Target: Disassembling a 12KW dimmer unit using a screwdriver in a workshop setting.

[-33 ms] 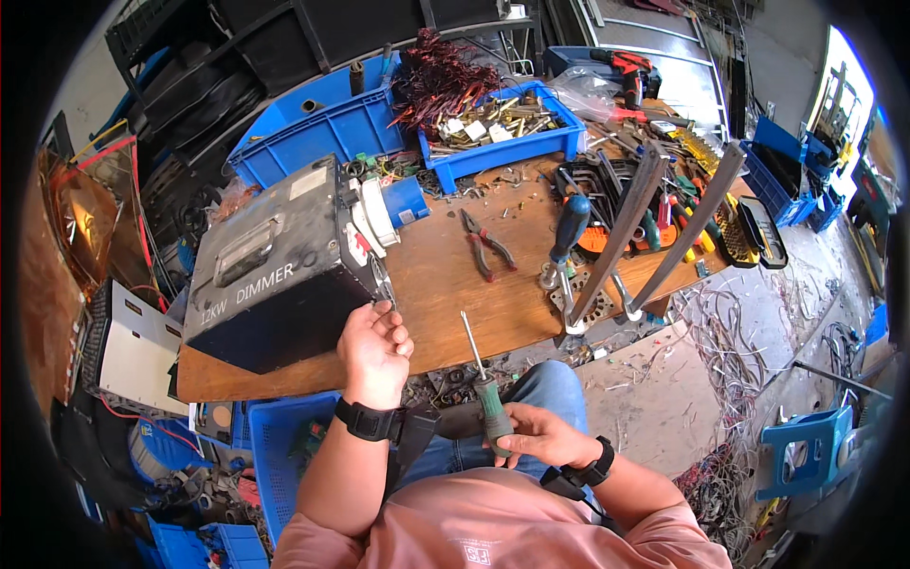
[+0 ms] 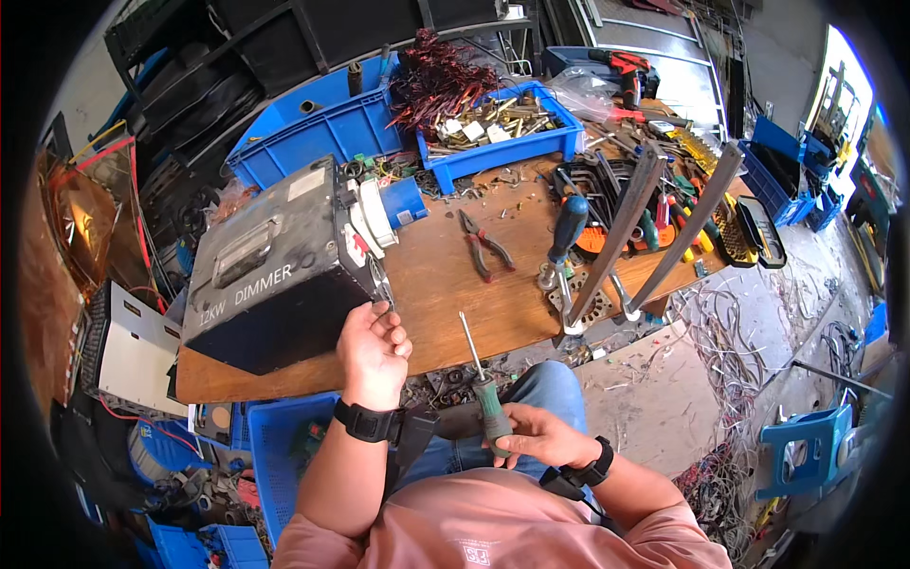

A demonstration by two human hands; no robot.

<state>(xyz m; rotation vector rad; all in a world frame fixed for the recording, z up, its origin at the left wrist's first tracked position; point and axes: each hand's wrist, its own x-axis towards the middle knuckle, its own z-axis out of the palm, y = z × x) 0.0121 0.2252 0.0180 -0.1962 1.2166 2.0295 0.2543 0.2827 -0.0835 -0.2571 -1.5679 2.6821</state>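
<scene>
A black box-shaped electrical unit (image 2: 270, 275) with white and blue connectors on its right end lies on the left part of a wooden workbench (image 2: 455, 303). My left hand (image 2: 373, 349) rests against the unit's near right corner, fingers curled at its edge. My right hand (image 2: 533, 436) sits over my lap, shut on the green handle of a screwdriver (image 2: 482, 379) whose shaft points up toward the bench edge.
Pliers (image 2: 483, 248) and a blue-handled screwdriver (image 2: 569, 229) lie mid-bench. Two long metal bars (image 2: 621, 237) lean across tools at the right. Blue bins (image 2: 493, 142) of parts stand behind. Tangled wires (image 2: 739, 322) cover the floor at right; blue crates (image 2: 275, 446) sit under the bench.
</scene>
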